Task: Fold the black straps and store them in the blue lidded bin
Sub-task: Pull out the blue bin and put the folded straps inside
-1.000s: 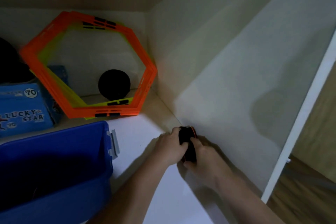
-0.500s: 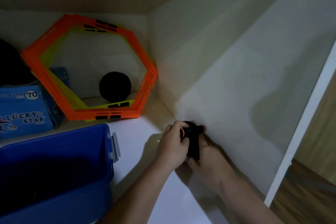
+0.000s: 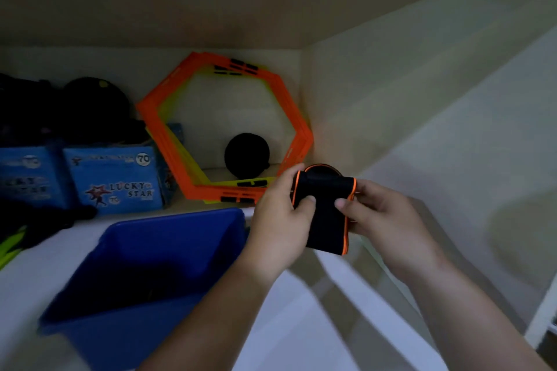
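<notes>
Black orange-edged fabric strap (image 3: pixel 324 208), folded, held just right of blue plastic bin (image 3: pixel 177 238) | left hand (image 3: pixel 280 220) and right hand (image 3: pixel 382 217) pinch its sides | probably soft, light: grip across the fold

Left hand (image 3: pixel 280 220) and right hand (image 3: pixel 388 217) hover close together, thumbs pinching.
</notes>
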Motion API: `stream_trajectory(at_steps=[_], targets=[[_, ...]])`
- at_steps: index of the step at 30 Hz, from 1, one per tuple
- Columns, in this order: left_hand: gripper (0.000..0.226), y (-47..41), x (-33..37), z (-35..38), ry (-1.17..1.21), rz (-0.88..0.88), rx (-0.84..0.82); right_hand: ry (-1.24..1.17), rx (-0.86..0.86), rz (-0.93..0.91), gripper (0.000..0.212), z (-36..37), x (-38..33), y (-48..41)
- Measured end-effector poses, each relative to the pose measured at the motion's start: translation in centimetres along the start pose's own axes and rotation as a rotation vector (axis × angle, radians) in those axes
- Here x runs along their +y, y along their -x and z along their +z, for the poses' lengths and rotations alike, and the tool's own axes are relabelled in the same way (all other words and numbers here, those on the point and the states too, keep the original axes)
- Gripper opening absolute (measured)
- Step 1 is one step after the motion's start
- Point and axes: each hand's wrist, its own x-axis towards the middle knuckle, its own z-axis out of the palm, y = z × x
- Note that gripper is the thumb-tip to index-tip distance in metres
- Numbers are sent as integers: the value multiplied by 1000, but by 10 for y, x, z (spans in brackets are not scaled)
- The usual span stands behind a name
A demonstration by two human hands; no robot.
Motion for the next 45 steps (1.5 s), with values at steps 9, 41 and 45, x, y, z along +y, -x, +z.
stream_trajectory(at_steps=[9, 41, 45], targets=[[41, 49, 3, -134, -268, 37, 66, -125, -132, -18, 33, 90, -11, 1], [19, 187, -75, -224, -950, 375, 200, 725, -308, 21, 51, 187, 9, 29], [16, 200, -79, -212, -934, 430, 294, 904, -400, 100, 63, 194, 1, 35]])
